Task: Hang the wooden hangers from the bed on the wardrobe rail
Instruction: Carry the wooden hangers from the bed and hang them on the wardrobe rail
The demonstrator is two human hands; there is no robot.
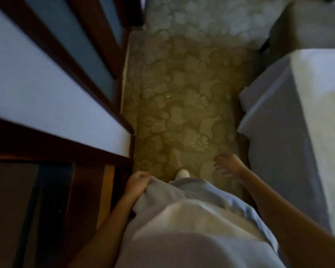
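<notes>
Hanging empty, left hand [138, 183] curled, right hand [227, 165] spread.

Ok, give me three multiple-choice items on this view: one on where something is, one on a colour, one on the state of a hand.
1. Where is the bed relative to the person?
A. On their right
B. On their left
C. Behind them

2. What colour is the frame of the wardrobe door?
A. White
B. Dark brown
C. Green

3. What is the right hand doing?
A. Gripping a hanger
B. Pressing on the bed
C. Hanging open and empty

Answers:
1. A, its pale corner fills the right side, across the patterned carpet.
2. B, dark brown wood borders the pale panels.
3. C, the fingers are spread over the carpet with nothing in them; the left hand rests curled against the clothing.
</notes>
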